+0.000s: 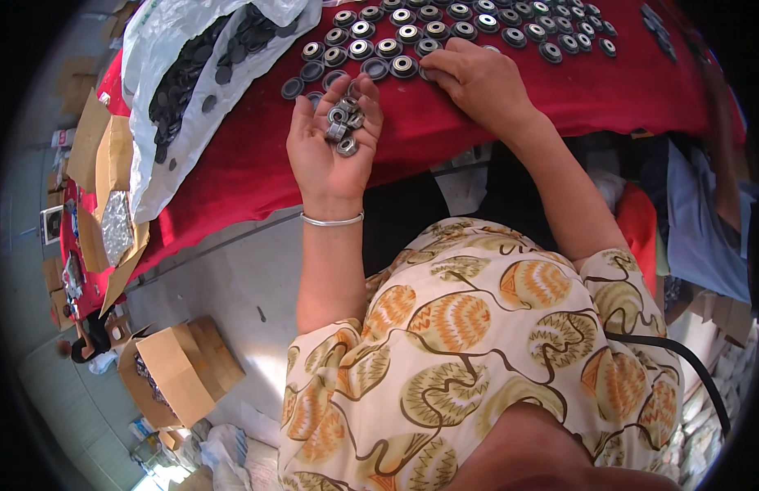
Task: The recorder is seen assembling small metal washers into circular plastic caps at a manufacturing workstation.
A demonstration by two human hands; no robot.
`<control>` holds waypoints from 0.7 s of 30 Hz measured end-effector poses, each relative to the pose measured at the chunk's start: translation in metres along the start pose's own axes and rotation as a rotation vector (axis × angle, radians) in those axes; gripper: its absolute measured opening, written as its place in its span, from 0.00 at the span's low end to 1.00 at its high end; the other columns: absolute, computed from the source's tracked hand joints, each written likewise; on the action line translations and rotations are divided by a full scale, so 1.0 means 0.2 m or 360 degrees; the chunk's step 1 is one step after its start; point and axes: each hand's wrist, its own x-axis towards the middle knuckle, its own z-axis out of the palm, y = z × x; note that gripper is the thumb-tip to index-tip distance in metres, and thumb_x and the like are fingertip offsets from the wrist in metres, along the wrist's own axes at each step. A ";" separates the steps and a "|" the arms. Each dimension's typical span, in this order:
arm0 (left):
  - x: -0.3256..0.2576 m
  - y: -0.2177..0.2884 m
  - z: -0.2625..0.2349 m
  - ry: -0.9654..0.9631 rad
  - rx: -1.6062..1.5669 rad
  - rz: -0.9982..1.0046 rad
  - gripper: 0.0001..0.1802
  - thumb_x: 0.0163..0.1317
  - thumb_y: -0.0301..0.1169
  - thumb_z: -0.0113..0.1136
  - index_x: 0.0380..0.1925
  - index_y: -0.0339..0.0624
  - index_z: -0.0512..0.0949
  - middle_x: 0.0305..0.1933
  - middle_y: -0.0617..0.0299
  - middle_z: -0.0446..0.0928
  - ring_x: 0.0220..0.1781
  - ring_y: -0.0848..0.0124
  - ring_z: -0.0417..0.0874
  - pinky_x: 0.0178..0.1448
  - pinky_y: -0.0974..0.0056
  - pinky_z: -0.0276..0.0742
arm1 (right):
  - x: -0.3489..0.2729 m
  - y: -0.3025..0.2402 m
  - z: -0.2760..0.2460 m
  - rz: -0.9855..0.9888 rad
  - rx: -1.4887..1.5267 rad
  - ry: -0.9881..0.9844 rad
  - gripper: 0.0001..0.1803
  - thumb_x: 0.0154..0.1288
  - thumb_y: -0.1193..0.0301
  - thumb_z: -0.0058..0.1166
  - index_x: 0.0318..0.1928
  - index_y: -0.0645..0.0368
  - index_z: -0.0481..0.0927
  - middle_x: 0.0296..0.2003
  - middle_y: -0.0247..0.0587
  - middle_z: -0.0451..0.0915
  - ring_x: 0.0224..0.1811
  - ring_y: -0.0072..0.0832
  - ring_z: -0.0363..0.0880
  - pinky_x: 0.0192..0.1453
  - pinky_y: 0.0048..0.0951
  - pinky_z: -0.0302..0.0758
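Note:
My left hand (326, 164) is palm up with its fingers curled a little, cradling several small silver ring-shaped bearings (337, 131). My right hand (482, 86) reaches over the rows at the table's near side, thumb and fingertips pinched together. Whatever lies between those fingertips is hidden. Beside them sits a dark round cap (403, 66) with a silver bearing in its middle. Many similar caps with bearings stand in rows beyond both hands. Close to my left fingertips, a few grey caps, such as the cap at the row's end (292, 87), show hollow centres.
A red cloth (560, 106) covers the table. At its left lies an open white plastic bag (162, 57) full of loose dark caps (195, 69). Cardboard boxes stand at the left, one open box (183, 372) on the floor. Another person (93, 340) is far off at the left.

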 end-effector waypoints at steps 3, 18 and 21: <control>-0.01 0.03 -0.03 -0.0017 -0.0050 0.0052 0.30 0.74 0.44 0.37 0.54 0.20 0.65 0.61 0.31 0.63 0.63 0.44 0.68 0.61 0.50 0.76 | 0.00 -0.03 -0.01 0.0027 -0.0114 -0.0074 0.09 0.63 0.65 0.57 0.43 0.48 0.82 0.31 0.35 0.78 0.35 0.37 0.81 0.38 0.36 0.76; -0.02 -0.06 0.04 -0.0057 -0.0072 0.0235 0.40 0.71 0.59 0.35 0.56 0.26 0.68 0.62 0.34 0.67 0.69 0.43 0.64 0.74 0.44 0.56 | 0.07 -0.38 -0.04 -0.0344 0.0416 -0.0205 0.10 0.59 0.68 0.58 0.42 0.55 0.81 0.36 0.39 0.79 0.38 0.37 0.82 0.40 0.35 0.79; -0.04 -0.09 0.07 0.0023 0.0058 0.0362 0.40 0.70 0.59 0.35 0.55 0.27 0.69 0.62 0.34 0.68 0.69 0.43 0.64 0.75 0.45 0.56 | 0.08 -0.39 -0.03 -0.0265 0.0412 -0.0259 0.08 0.59 0.69 0.58 0.38 0.57 0.81 0.35 0.39 0.79 0.38 0.38 0.82 0.40 0.35 0.79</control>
